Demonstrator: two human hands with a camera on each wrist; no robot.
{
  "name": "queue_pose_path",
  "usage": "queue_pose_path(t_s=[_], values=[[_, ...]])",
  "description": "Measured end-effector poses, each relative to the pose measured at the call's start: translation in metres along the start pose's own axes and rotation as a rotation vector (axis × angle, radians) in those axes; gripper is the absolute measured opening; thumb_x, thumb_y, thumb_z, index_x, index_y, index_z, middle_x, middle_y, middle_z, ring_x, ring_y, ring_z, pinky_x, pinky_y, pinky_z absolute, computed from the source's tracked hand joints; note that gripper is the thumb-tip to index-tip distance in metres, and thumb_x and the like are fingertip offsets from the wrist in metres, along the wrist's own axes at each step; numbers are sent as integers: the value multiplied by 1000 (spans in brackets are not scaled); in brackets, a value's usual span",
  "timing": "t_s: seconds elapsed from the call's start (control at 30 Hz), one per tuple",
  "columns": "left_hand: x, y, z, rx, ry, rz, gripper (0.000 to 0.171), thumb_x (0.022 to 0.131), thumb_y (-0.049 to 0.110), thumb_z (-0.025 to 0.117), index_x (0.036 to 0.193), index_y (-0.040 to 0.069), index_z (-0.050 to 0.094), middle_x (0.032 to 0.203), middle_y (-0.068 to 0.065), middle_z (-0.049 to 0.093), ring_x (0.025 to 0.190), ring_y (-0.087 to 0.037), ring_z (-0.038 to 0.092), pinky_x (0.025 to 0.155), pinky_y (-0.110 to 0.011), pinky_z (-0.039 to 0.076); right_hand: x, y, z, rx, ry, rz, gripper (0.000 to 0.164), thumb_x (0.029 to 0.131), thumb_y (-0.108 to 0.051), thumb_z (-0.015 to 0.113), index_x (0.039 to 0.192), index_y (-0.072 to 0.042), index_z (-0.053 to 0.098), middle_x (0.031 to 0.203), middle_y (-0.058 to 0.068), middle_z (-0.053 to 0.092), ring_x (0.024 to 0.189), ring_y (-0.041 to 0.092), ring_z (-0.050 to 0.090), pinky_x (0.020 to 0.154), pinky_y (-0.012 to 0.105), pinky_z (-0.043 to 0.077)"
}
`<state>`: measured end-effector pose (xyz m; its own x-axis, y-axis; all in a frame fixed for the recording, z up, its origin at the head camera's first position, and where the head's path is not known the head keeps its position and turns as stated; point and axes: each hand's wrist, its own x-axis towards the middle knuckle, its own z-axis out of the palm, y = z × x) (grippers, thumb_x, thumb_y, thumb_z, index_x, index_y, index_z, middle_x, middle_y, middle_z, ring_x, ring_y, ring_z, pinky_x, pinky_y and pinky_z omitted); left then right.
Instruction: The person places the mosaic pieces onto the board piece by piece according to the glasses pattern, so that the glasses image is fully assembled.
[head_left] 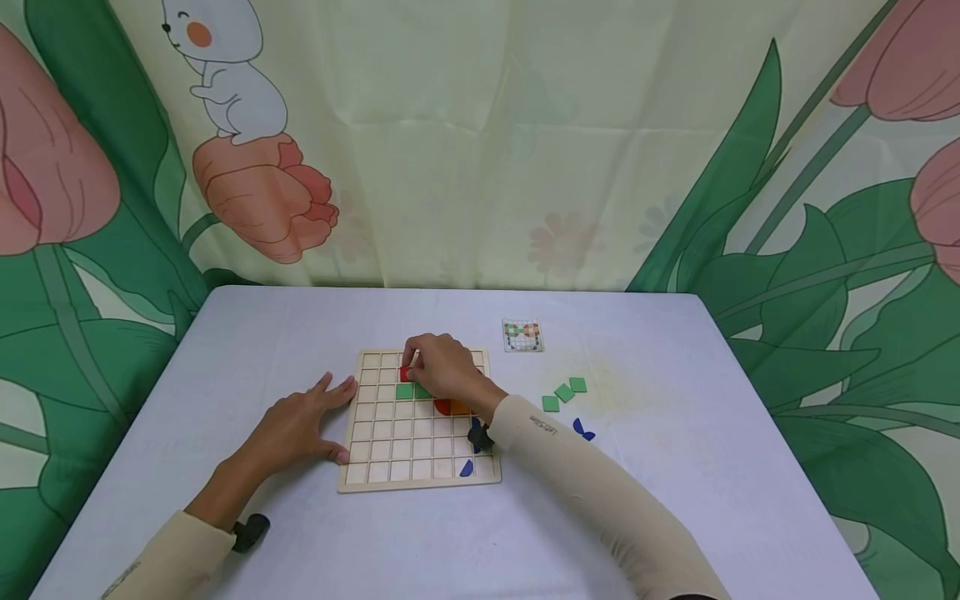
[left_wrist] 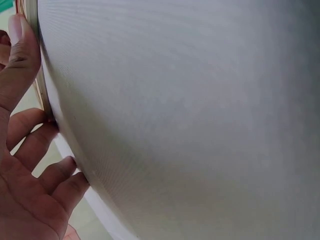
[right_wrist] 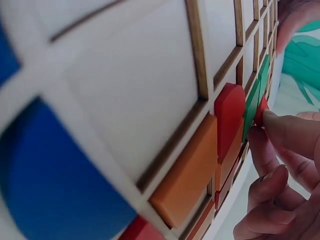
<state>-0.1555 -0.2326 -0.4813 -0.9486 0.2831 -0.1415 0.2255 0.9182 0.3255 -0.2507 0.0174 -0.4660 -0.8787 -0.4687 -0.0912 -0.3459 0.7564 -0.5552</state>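
Observation:
A wooden grid board (head_left: 380,473) lies on the table. My left hand (head_left: 300,425) is at its left side with fingers spread, the fingertips and thumb touching the edge. Over the upper part of the board, my right hand (head_left: 444,367) pinches a small red piece (right_wrist: 262,109) between thumb and finger, at a cell above the green squares (head_left: 405,391). Near these, a red rounded piece (right_wrist: 230,112) and an orange square (right_wrist: 187,175) sit in cells. Blue petal-shaped pieces (head_left: 467,468) lie at the lower right. My right hand and forearm hide part of the board.
Right of the board, several loose pieces lie on the white table (head_left: 637,517): green squares (head_left: 564,392) and blue petal-shaped pieces (head_left: 582,430). A pattern card (head_left: 522,335) lies behind the board's right corner. A printed curtain (head_left: 450,167) hangs behind the table.

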Motion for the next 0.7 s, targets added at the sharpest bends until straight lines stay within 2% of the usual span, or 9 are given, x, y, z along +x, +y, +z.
queue_pose_path(t_s=[0.23, 0.33, 0.43, 0.7], values=[[0, 0, 0, -11, 1, -6, 123, 57, 54, 99, 162, 16, 45, 164, -36, 37, 133, -64, 55, 101, -70, 51, 3, -5, 3, -39, 3, 6, 4, 100, -18, 74, 100, -22, 75, 82, -7, 70, 78, 12, 63, 62, 29, 50], [0, 0, 0, -12, 3, -4, 124, 57, 54, 99, 162, 17, 45, 164, -35, 37, 134, -64, 55, 102, -70, 51, 2, -6, 3, -54, 14, 23, 1, 99, -21, 76, 98, -21, 75, 81, -8, 69, 77, 12, 62, 62, 29, 49], [0, 0, 0, -11, 3, -5, 124, 57, 54, 99, 162, 17, 45, 164, -35, 37, 134, -63, 54, 102, -70, 51, 1, -6, 2, -63, 16, 29, 4, 98, -23, 77, 99, -20, 77, 81, -7, 68, 77, 12, 62, 61, 29, 49], [0, 1, 0, -11, -2, -16, 124, 57, 53, 99, 162, 16, 45, 164, -35, 37, 136, -64, 53, 102, -71, 50, -5, -2, -3, -9, -15, 14, 10, 98, -23, 78, 107, -22, 80, 90, -8, 73, 82, 10, 64, 66, 27, 49]])
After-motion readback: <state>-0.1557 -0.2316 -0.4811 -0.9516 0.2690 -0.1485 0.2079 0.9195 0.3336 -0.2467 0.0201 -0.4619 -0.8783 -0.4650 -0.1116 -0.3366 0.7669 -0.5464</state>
